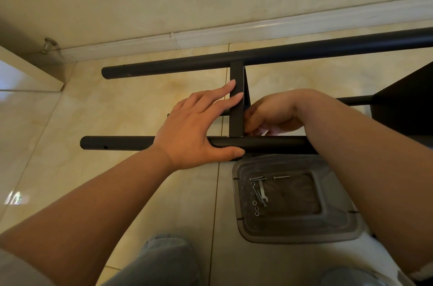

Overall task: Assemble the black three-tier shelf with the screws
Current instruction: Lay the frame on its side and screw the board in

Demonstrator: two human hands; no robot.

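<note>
No text, label, brand, number or sign can be read anywhere in the view.

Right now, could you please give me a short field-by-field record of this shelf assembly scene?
left hand: thumb under near black pole, straight fingers against the crosspiece
right hand: fingers curled at the crosspiece-pole joint; what they hold is hidden
far black pole: lying on tiled floor
clear tray: holds screws, washers, small wrench
</note>
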